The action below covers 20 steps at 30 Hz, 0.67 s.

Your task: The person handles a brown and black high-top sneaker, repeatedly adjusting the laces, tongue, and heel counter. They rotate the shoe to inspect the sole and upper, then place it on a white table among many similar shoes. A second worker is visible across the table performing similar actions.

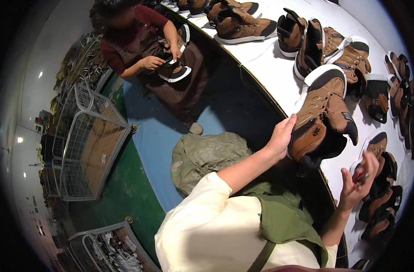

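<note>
My left hand (pixel 282 136) grips a brown high-top shoe (pixel 322 102) with black trim and a white sole by its heel side. The shoe is raised over the edge of the white table, toe pointing away from me and its dark collar toward me. To its right, apart from the shoe, my right hand (pixel 361 179) is raised with curled fingers. Something small and dark lies within those fingers, too blurred to name. Below that hand, more brown shoes (pixel 377 201) stand along the table's right side.
Several matching shoes (pixel 243 27) cover the far part of the white table (pixel 266 63). Across the aisle a co-worker (pixel 139 45) in a dark apron handles another shoe (pixel 174 72). A green sack (pixel 209 156) lies on the floor beside me. Wire carts (pixel 75 154) stand to the left.
</note>
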### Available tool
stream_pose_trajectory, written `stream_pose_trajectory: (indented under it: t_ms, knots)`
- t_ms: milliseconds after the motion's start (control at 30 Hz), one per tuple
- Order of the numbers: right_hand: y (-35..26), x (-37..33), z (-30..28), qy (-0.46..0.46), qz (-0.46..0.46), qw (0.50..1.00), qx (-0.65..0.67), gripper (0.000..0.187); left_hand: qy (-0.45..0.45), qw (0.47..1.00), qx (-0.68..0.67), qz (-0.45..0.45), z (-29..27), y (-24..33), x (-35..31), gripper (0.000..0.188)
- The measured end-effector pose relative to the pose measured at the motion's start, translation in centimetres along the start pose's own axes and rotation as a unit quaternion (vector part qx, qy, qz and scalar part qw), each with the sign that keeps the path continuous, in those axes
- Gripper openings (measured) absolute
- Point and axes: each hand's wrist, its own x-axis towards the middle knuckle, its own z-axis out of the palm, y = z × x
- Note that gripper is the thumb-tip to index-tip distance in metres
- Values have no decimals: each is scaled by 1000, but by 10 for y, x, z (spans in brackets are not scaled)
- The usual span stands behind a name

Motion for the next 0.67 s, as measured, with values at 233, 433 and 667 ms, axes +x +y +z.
stream_pose_trajectory:
  t_ms: [233,433,667]
  knots:
    - [17,37,21,-107,47,992,52,50,29,995,99,-1,-11,-15,-3,42]
    - [46,59,43,-102,-34,985,139,32,46,993,72,-82,-8,10,-15,36]
    - [45,79,36,-221,207,942,147,18,27,992,-19,-121,-18,-12,-7,42]
